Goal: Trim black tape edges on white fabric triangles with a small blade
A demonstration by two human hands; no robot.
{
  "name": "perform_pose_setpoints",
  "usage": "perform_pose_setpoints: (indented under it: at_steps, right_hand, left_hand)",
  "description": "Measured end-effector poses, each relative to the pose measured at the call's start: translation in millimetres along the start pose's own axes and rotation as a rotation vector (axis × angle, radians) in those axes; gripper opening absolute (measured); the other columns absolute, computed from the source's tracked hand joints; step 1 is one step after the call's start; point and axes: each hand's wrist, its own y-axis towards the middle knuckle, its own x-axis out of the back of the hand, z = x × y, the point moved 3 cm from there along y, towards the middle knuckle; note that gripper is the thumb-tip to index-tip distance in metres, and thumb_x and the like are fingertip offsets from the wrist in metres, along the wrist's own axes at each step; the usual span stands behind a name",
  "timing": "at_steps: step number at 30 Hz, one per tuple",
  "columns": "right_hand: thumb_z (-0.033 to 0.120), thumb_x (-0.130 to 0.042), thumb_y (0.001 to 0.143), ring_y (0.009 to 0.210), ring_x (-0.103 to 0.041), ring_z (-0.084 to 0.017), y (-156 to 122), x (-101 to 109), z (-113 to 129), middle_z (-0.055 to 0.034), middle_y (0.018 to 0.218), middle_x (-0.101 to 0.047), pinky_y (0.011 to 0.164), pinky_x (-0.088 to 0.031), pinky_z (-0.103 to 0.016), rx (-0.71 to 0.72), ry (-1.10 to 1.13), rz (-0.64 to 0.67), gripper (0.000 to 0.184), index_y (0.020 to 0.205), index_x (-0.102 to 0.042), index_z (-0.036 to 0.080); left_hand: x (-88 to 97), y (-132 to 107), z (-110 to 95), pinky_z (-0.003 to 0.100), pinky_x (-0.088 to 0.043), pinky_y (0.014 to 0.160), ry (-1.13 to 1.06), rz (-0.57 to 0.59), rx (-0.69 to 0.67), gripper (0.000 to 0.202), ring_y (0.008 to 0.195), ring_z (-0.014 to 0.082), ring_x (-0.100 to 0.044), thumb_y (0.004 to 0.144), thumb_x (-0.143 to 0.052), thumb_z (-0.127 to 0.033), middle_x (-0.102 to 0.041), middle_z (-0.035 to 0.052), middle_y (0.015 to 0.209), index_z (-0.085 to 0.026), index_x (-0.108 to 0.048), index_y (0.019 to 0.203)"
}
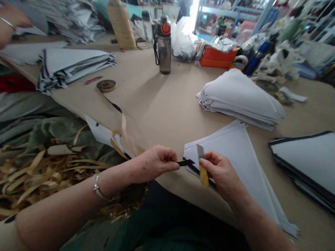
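Observation:
My left hand (155, 163) is closed in a pinch on the end of a black tape strip (185, 163) at the near corner of a stack of white triangular sheets (237, 154). My right hand (221, 174) grips a yellow-handled utility knife (201, 167), blade pointing up, right beside the tape end. The black strip runs along the near edge of the top sheet under my right hand. A tape roll (106, 85) lies farther left on the table, with a thin strip trailing from it toward my hands.
A stack of white sheets (239, 98) lies beyond, black-edged sheets (315, 168) at right and more (70, 65) at left. A water bottle (164, 44) stands mid-table. Tan backing strips (36, 169) pile at left. Another person's hand (4, 25) is at far left.

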Motion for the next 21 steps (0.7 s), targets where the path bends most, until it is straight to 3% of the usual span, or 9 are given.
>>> perform_pose_setpoints:
  at_steps: [2,4,8,12,17,21]
  right_hand:
    - [0.039,-0.059,0.078,0.066,-0.059,-0.013,-13,10,2,-0.0002,0.075,-0.062,0.066,-0.045,-0.026,-0.024,0.211,-0.017,0.023,0.085,-0.051,0.018]
    - [0.041,-0.054,0.083,0.062,-0.058,-0.012,-27,14,5,0.001,0.072,-0.061,0.065,-0.046,-0.027,0.005,0.269,0.025,0.023,0.088,-0.049,0.019]
    - [0.038,-0.058,0.082,0.046,-0.04,-0.007,-42,16,10,0.0067,0.059,-0.046,0.049,-0.035,-0.022,0.058,0.075,0.028,0.021,0.088,-0.052,0.02]
    - [0.035,-0.063,0.078,0.052,-0.039,-0.007,-42,20,10,0.0049,0.062,-0.047,0.05,-0.03,-0.022,0.055,-0.071,-0.029,0.022,0.09,-0.059,0.017]
    - [0.029,-0.056,0.081,0.056,-0.04,-0.008,-39,28,15,0.0037,0.061,-0.047,0.053,-0.032,-0.022,0.123,-0.135,0.004,0.016,0.072,-0.056,0.016]
    - [0.033,-0.056,0.078,0.047,-0.033,-0.007,-25,62,22,0.0064,0.053,-0.039,0.046,-0.027,-0.022,0.09,-0.165,-0.126,0.017,0.073,-0.054,0.017]
  left_hand:
    - [-6.6,-3,3,0.021,-0.027,0.05,-0.067,0.006,0.047,0.017,0.053,0.0085,-0.038,0.075,-0.057,-0.027,-0.045,-0.0049,0.054,-0.014,-0.058,0.066]
    - [-16.0,-3,2,0.021,-0.029,0.05,-0.103,-0.008,0.046,0.014,0.053,0.0085,-0.039,0.075,-0.056,-0.023,-0.049,-0.0044,0.055,-0.014,-0.058,0.064]
    - [-34.1,0,-5,0.021,-0.032,0.053,-0.053,-0.076,-0.037,0.014,0.055,0.0088,-0.041,0.077,-0.055,-0.022,-0.049,-0.0048,0.056,-0.015,-0.056,0.064]
    - [-44.4,6,-10,0.021,-0.033,0.055,0.022,-0.072,-0.074,0.013,0.058,0.0098,-0.044,0.079,-0.054,-0.023,-0.05,-0.0041,0.059,-0.016,-0.058,0.069]
    - [-41.9,12,-8,0.022,-0.034,0.055,0.088,-0.048,-0.049,0.015,0.058,0.0109,-0.046,0.078,-0.052,-0.026,-0.051,-0.0033,0.059,-0.016,-0.058,0.069]
    - [-22.0,12,-4,0.023,-0.035,0.056,0.216,-0.133,-0.055,0.023,0.057,0.0122,-0.048,0.081,-0.047,-0.031,-0.053,-0.0019,0.059,-0.017,-0.056,0.065]
